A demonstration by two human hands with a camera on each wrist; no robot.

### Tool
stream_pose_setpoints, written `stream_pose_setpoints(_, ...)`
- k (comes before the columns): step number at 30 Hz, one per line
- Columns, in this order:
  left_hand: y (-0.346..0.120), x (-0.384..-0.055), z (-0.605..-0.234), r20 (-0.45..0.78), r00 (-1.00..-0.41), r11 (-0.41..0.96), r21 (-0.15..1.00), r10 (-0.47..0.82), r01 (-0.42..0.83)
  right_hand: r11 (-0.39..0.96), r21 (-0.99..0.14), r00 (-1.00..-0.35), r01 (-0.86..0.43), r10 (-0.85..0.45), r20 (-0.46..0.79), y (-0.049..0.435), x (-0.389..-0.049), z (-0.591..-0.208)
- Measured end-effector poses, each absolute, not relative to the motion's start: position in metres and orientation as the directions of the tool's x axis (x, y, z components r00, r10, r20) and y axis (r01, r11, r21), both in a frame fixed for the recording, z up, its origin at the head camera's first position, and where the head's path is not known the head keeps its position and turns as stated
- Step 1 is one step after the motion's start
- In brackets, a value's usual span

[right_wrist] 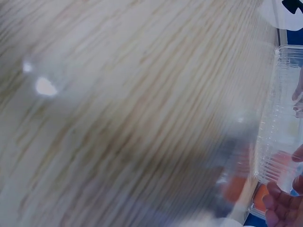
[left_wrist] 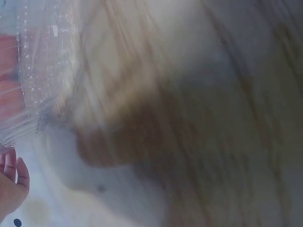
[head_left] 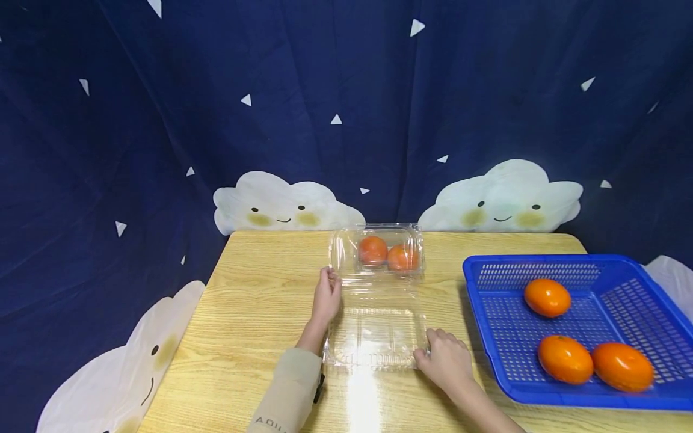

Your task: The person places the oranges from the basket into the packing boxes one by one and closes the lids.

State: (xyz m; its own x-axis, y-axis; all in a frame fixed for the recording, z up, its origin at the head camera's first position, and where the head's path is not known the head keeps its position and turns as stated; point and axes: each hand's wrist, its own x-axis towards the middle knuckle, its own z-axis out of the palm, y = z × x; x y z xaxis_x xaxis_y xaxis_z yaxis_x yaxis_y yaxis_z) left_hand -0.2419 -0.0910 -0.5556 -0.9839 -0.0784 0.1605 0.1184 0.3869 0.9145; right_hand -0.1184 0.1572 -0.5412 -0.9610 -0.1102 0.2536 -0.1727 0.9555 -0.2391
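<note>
Squarely between both hands (head_left: 326, 296) (head_left: 446, 361), clear clamshell (head_left: 373, 338).

Clear container (head_left: 376, 340), orange fruits (head_left: 566, 359), blue basket (head_left: 541, 259), navy curtain (head_left: 303, 54) with white triangles (head_left: 417, 27), yellowish wood-grain table (head_left: 260, 282)

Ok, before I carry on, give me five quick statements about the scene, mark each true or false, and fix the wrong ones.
1. The blue basket holds three orange fruits. True.
2. The right hand is inside the basket. False: it is at the near right corner of the clear plastic container.
3. The left hand is at the container's left side. True.
4. All the fruits in the basket touch one another. False: the far one lies apart from the two nearer ones.
5. Two more orange fruits show through clear plastic, beyond the hands. True.
</note>
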Motion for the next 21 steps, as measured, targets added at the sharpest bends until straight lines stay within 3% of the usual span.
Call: stream_pose_setpoints(21,-0.075,-0.244,-0.554,0.177,-0.981,0.402,0.906,-0.083,0.130,0.952,-0.261,-0.953,-0.160,-0.080,0.291,0.172,-0.118,-0.542)
